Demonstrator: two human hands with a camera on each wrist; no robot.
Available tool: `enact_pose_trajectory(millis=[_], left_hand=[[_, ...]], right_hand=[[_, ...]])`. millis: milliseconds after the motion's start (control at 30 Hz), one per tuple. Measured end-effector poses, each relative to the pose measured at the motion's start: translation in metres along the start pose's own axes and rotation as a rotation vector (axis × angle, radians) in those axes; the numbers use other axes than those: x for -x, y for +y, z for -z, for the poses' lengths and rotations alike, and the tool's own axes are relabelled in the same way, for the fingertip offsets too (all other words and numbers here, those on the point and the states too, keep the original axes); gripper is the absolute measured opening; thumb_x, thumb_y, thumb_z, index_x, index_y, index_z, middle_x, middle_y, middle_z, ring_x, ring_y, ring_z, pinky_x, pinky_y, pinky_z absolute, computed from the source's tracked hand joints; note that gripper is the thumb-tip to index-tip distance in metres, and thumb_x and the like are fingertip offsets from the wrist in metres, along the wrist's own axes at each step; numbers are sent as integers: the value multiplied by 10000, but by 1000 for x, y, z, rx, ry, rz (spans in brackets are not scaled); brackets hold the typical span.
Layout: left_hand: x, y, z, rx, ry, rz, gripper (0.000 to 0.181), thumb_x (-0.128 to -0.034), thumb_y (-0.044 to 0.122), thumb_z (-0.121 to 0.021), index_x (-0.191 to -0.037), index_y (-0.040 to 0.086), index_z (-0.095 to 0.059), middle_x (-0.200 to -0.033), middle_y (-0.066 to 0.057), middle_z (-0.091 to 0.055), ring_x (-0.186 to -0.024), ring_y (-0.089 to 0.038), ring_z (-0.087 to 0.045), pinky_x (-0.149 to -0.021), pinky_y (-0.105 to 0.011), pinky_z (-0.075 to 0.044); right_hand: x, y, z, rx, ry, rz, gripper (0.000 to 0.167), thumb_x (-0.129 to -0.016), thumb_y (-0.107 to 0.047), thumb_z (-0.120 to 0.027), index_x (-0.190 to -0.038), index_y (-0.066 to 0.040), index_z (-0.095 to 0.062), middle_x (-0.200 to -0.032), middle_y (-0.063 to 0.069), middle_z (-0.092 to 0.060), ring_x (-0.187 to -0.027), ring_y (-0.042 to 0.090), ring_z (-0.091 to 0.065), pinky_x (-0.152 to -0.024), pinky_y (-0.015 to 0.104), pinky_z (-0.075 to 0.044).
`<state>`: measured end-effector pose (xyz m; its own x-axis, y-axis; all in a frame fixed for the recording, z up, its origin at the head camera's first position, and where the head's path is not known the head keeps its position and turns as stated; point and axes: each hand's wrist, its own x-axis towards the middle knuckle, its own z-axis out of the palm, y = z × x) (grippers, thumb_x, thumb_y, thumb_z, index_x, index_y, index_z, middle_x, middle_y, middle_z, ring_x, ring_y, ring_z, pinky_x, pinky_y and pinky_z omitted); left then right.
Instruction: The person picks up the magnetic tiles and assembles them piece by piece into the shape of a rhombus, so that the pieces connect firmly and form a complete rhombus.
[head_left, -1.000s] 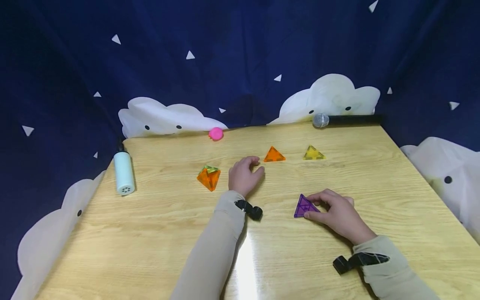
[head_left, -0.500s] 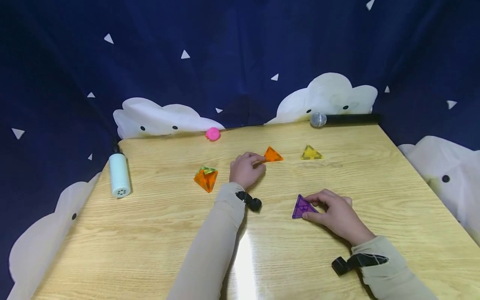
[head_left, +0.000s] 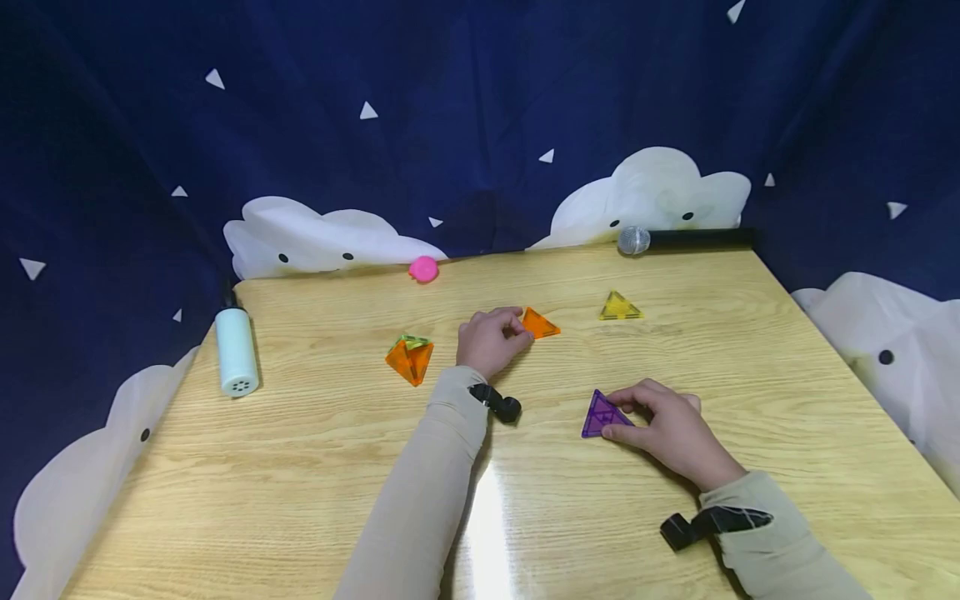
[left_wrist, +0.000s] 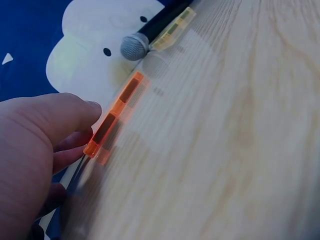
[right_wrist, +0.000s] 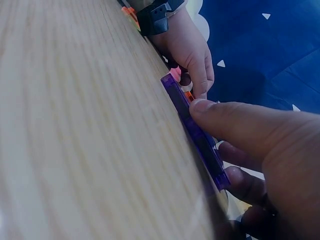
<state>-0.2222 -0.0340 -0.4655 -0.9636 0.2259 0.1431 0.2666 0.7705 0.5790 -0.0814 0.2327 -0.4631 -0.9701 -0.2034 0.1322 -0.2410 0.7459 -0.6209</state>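
My left hand (head_left: 491, 343) pinches one corner of an orange triangular magnetic tile (head_left: 542, 325) between thumb and fingers. In the left wrist view the orange tile (left_wrist: 114, 116) shows edge-on, close to the tabletop. Nearer to me, my right hand (head_left: 678, 429) pinches a purple triangular magnetic tile (head_left: 602, 416). Seen edge-on in the right wrist view, the purple tile (right_wrist: 196, 132) has the thumb along one edge. Left of my left hand stand joined orange tiles (head_left: 409, 362) with a green tile (head_left: 415, 341) behind them. A yellow triangular tile (head_left: 620, 307) lies farther right.
A microphone (head_left: 636, 240) lies along the back right edge of the wooden table (head_left: 315, 483). A pink round object (head_left: 423, 269) sits at the back edge. On the left lies a pale blue cylinder (head_left: 236, 352). A dark blue curtain (head_left: 420, 92) hangs behind.
My left hand has reached the orange tile, taken hold of its corner and drawn it slightly towards me, turning it. My right hand keeps its hold on the purple tile.
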Motion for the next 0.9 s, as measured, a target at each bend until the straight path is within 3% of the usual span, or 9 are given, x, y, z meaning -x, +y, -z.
enact_pose_trajectory(millis=[233, 633, 800, 900], left_hand=[[-1, -1, -2, -6, 4, 1, 223, -887, 438, -727, -766, 285, -620, -1351, 228, -598, -953, -130, -541, -879, -366, -327], [-2, -4, -4, -43, -5, -5, 238, -882, 431, -728, -752, 276, -603, -1385, 240, -566, -954, -141, -543, -884, -385, -338], [-1, -3, -2, -39, -19, -16, 242, -874, 419, -723, -741, 269, -588, -1326, 251, -604, -949, -123, -538, -845, -362, -315], [-1, -3, -1, -38, -30, -28, 206, -879, 421, -718, -799, 263, -614, -1314, 224, -618, -984, -128, -538, -865, -370, -315]], right_hand=[[0, -1, 0, -1, 0, 0, 459, -774, -425, -859, -1135, -171, -736, -968, -85, -655, -878, 151, -576, -777, 405, -201], [0, -2, 0, -6, 0, 1, 442, -780, -422, -856, -1129, -176, -738, -945, -96, -643, -838, 131, -549, -773, 403, -196], [0, -3, 0, -1, -2, -3, 442, -779, -420, -858, -1127, -175, -738, -942, -95, -643, -828, 130, -545, -773, 402, -197], [0, -2, 0, -1, 3, 1, 442, -776, -411, -861, -1127, -174, -738, -948, -93, -648, -836, 133, -553, -776, 403, -199]])
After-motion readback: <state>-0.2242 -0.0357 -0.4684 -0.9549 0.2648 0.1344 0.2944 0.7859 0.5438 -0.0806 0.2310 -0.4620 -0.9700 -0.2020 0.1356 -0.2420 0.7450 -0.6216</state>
